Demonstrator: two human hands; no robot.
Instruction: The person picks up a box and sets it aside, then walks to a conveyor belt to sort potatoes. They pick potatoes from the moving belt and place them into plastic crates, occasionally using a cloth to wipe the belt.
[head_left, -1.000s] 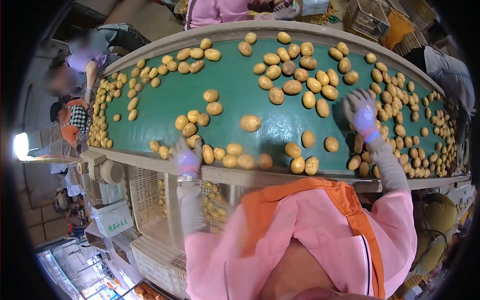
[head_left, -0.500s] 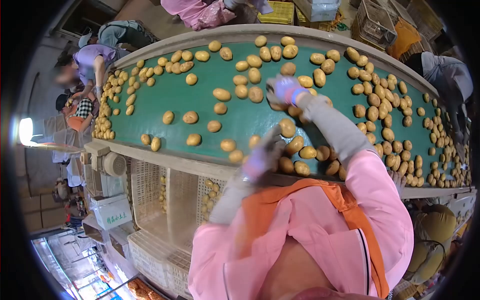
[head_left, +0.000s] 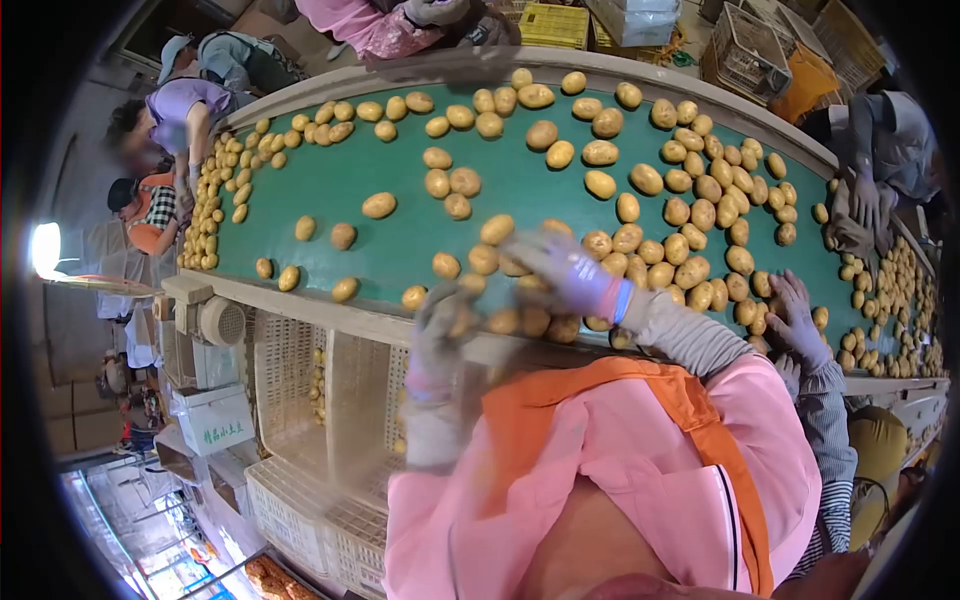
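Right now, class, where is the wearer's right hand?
In the head view, the right hand hovers over potatoes at the green belt's near edge, centre frame.

Tan potatoes (head_left: 600, 184) on a green belt (head_left: 400, 240).

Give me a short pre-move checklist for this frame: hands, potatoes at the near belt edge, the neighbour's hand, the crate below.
1. Right hand over the potatoes at the near edge of the green belt: ok.
2. Right hand's grip on a potato: cannot tell, motion blur.
3. Left hand at the belt's near rim, grip: cannot tell, blurred.
4. Neighbour's gloved hand apart from the wearer's hands: ok.
5. White crate below the rim, on the left hand's side: ok.
6. Potatoes off the near edge: not ok, several lie against it.
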